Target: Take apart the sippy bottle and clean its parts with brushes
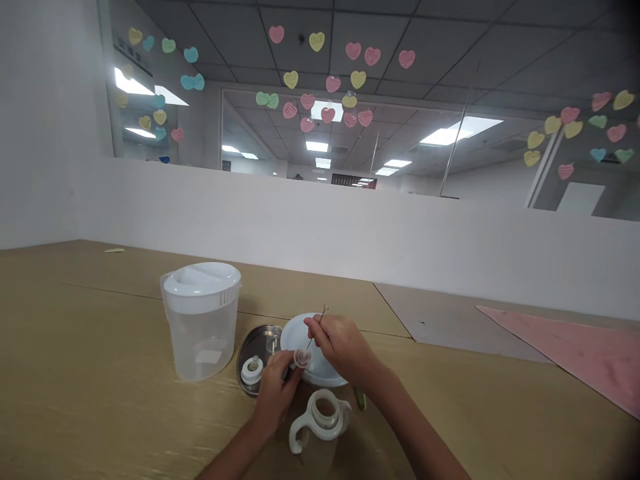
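Observation:
My left hand [277,387] holds a small clear round plastic part [303,359] over the near left side of a white bowl [325,373]. Pinched in my right hand [343,343] is a thin wire tool [324,312] with a looped upper end; its lower end reaches down to the clear part. A metal tray [257,340] lies left of the bowl, bearing a white ring with a nipple [253,369] and a small clear piece [273,342]. Nearest me stands an open bottle with a white two-handled collar [325,417].
A large translucent pitcher with a white lid [203,327] stands left of the tray. Something green [361,399] lies by the bowl, under my right forearm. A pink sheet [575,347] and a grey sheet [450,323] lie to the right, before a white wall [300,227].

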Demonstrator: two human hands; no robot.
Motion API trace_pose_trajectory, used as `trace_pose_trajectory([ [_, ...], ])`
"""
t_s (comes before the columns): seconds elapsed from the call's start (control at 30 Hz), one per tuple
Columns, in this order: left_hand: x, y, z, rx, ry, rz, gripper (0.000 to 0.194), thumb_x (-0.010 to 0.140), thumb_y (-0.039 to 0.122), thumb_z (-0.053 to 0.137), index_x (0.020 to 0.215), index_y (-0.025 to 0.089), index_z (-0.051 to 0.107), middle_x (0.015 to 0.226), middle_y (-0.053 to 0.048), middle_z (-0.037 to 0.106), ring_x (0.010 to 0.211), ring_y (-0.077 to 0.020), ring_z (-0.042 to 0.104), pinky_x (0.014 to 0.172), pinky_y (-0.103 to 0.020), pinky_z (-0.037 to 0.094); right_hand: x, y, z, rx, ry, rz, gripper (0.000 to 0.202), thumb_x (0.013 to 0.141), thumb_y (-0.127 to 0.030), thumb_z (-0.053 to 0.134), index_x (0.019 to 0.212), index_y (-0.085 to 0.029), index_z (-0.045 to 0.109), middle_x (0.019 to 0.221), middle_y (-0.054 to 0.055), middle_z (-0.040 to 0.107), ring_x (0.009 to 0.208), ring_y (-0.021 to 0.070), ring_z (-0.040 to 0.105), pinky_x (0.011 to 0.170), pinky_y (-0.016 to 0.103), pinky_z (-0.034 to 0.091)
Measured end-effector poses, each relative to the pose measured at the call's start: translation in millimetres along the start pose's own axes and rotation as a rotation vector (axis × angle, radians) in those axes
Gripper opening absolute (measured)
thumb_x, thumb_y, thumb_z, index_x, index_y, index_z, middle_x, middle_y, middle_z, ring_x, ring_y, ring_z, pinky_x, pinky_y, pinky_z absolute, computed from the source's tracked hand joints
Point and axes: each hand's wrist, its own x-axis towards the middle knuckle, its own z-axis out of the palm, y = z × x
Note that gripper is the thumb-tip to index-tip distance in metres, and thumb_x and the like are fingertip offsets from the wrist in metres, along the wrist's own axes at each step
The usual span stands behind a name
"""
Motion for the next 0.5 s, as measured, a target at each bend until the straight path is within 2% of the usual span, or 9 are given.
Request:
trace_pose_trajectory([
  [0.1, 0.4, -1.0, -1.0, -0.017, 0.009, -0.013, 0.037, 0.083, 0.049, 0.048, 0.086, 0.018, 0.069, 0.087, -0.009, 0.071, 0.082, -0.0253, 0.063, 0.074, -0.037, 0.050, 0.0, 3.3, 1.6, -0.040, -0.018, -0.023, 0.040, 0.097, -0.026, 0.031, 0.070, -0.017, 0.058, 0.064, 0.002, 0.063, 0.061, 0.0129, 0.057, 0.060, 0.025, 0.034],
  [0.23, -1.6, 1.0, -0.3, -0.010, -0.018, -0.024, 0.031, 0.083, 0.045, 0.050, 0.086, 0.020, 0.068, 0.087, -0.007, 0.071, 0.083, -0.0250, 0.062, 0.077, -0.038, 0.049, -1.9, 9.6, 15.6, -0.145, -0.045, -0.164, 0.034, 0.096, -0.021, 0.033, 0.076, -0.016, 0.060, 0.069, 0.004, 0.064, 0.064, 0.0140, 0.058, 0.060, 0.026, 0.034],
  [0.4, -2.2, 2.6, 1.3, -0.018, -0.067, -0.036, 0.031, 0.083, 0.046, 0.050, 0.078, 0.021, 0.068, 0.086, -0.007, 0.071, 0.087, -0.0270, 0.061, 0.087, -0.044, 0.045, -3.4, 11.3, 31.1, -0.342, -0.198, -0.345, 0.022, 0.090, -0.012, 0.040, 0.093, -0.012, 0.062, 0.077, 0.008, 0.065, 0.066, 0.0165, 0.056, 0.056, 0.027, 0.031],
  [0.5, -0.8, 0.9, 1.8, -0.041, -0.070, -0.057, 0.031, 0.082, 0.045, 0.051, 0.082, 0.019, 0.069, 0.088, -0.007, 0.071, 0.087, -0.0267, 0.062, 0.086, -0.044, 0.045, -4.8, 5.5, 23.8, -0.265, -0.181, -0.265, 0.026, 0.091, -0.017, 0.040, 0.079, -0.015, 0.063, 0.065, 0.004, 0.062, 0.057, 0.0130, 0.049, 0.052, 0.026, 0.026],
])
